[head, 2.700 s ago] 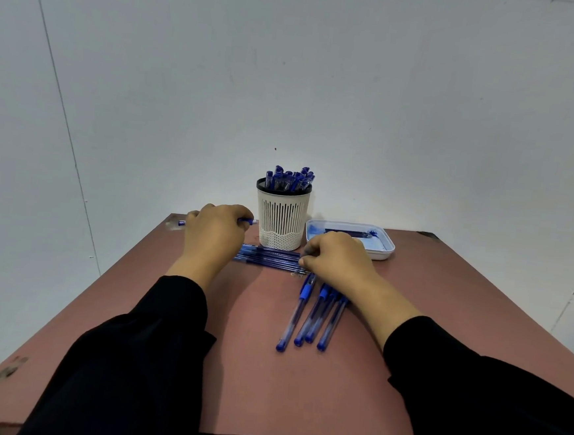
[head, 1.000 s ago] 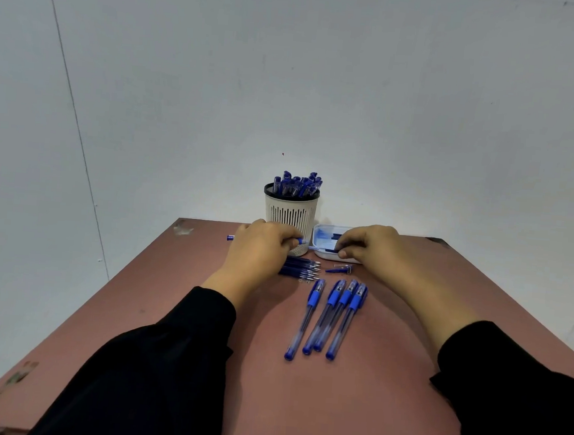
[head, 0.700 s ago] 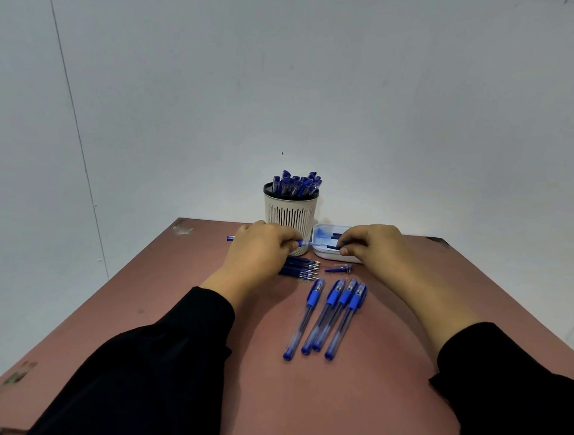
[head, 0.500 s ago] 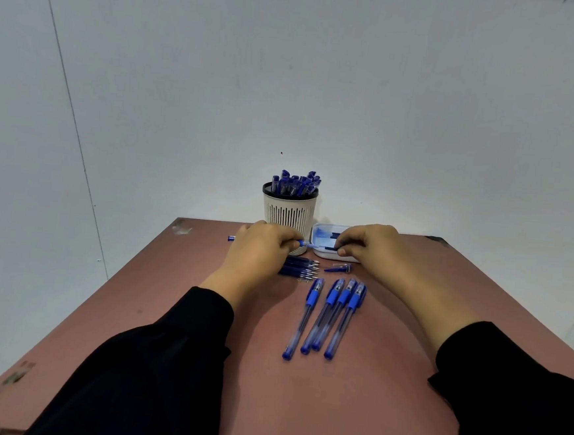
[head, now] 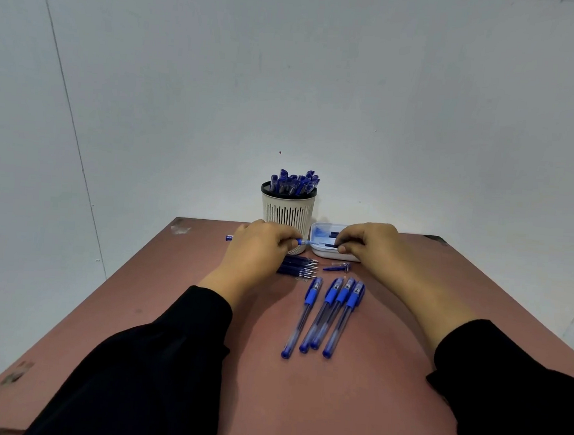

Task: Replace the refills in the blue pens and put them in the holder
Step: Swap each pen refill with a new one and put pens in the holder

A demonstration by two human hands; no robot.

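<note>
My left hand (head: 259, 249) grips a blue pen barrel (head: 302, 242) held level in front of the white slotted holder (head: 288, 210); the barrel's far end pokes out at the left. My right hand (head: 369, 246) pinches a dark refill (head: 328, 244) that runs from the barrel's open end over the white tray (head: 320, 251). The holder is full of several blue pens (head: 295, 183). A bundle of loose refills (head: 300, 266) lies under my left hand. Several capped blue pens (head: 326, 313) lie side by side mid-table. A small pen tip piece (head: 338, 266) lies beside the tray.
The reddish-brown table (head: 298, 407) ends at a near edge by my black sleeves, with a pale wall right behind the holder and tray. A scuffed patch marks the far left corner (head: 180, 227).
Since 2.7 s ago my hands left the refill bundle and rose toward the tray, each holding one end of the pen. Over the last second they have barely shifted.
</note>
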